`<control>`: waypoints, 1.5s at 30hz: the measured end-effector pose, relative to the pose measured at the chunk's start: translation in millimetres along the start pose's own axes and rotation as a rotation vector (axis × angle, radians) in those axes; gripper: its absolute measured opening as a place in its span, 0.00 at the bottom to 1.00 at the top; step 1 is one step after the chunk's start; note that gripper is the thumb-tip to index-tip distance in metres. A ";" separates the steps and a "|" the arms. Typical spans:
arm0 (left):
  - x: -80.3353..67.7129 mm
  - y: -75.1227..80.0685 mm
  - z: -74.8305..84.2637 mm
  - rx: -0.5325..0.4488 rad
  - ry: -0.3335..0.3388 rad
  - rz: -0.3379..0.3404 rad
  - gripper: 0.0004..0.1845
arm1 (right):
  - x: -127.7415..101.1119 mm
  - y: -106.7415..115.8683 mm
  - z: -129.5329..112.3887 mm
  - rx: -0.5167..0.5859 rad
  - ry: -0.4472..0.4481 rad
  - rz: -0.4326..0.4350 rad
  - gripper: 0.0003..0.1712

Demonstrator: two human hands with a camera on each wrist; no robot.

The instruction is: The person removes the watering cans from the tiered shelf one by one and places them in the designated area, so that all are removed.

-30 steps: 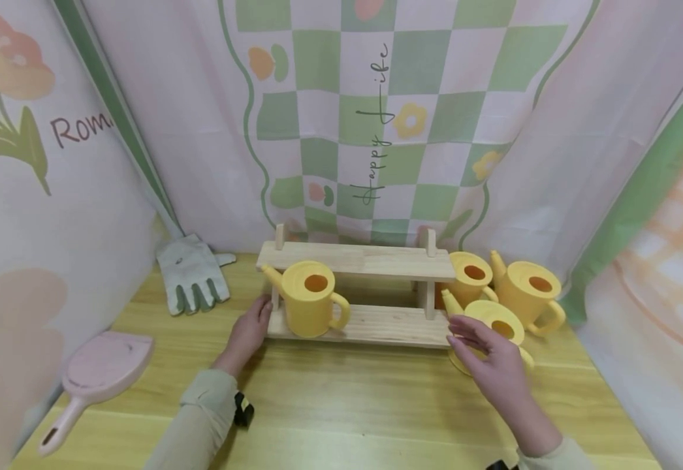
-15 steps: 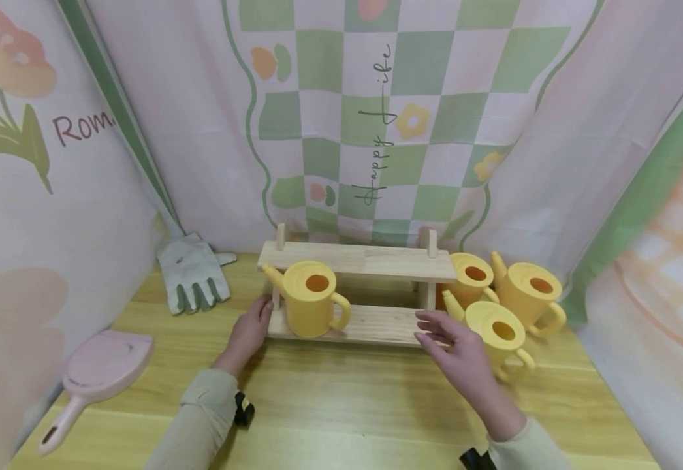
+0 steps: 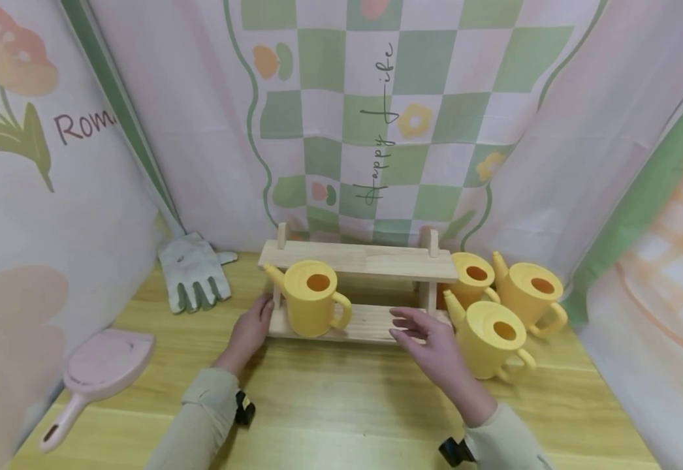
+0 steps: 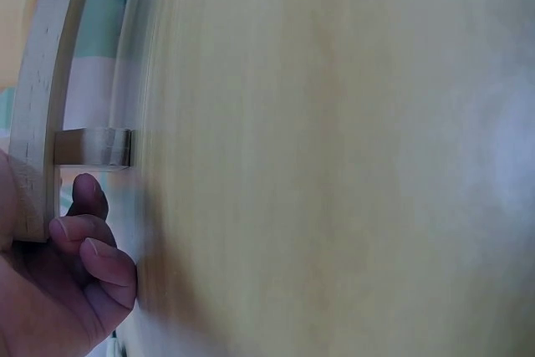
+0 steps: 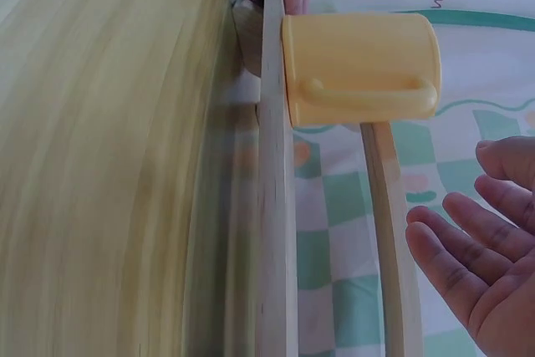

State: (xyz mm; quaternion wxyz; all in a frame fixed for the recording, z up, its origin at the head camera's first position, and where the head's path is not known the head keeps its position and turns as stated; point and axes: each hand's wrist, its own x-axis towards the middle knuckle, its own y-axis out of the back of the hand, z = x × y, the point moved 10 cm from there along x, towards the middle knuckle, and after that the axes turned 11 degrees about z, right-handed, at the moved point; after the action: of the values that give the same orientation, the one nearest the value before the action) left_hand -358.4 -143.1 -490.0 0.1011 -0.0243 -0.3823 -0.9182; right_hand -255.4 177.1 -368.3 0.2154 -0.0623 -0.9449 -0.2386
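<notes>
The right hand (image 3: pixel 429 343), fingers spread and holding nothing, has drifted left from the nearest yellow watering can (image 3: pixel 488 338) to hover over the wooden shelf's (image 3: pixel 365 324) lower board. The left hand (image 3: pixel 249 329) still grips the shelf's left end beside the can standing on it (image 3: pixel 312 305), steadying it.

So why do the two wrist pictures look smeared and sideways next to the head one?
Head view: soft even light, sharp, edges bowed by a wide lens. Left wrist view: the table is a streaky blur, only the left hand is crisp. Right wrist view: turned sideways, table smeared, the yellow watering can fairly sharp.
</notes>
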 end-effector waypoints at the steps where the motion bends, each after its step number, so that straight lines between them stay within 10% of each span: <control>1: 0.0 0.0 -0.2 0.001 0.001 0.000 0.25 | 0.6 -3.2 -0.7 0.008 0.000 -0.007 0.17; 12: 0.1 -0.8 -1.0 -0.016 -0.002 -0.002 0.26 | 8.5 -28.3 -29.1 0.045 0.019 -0.034 0.15; 45: 0.1 0.5 -0.4 -0.012 -0.007 0.009 0.27 | 27.7 -85.3 16.1 0.063 -0.122 -0.038 0.15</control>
State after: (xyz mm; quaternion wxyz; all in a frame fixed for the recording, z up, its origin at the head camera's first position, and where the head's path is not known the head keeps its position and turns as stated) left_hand -358.4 -143.7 -490.0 0.1039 -0.0298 -0.3770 -0.9199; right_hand -305.2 110.3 -405.2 0.1544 -0.0519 -0.9643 -0.2088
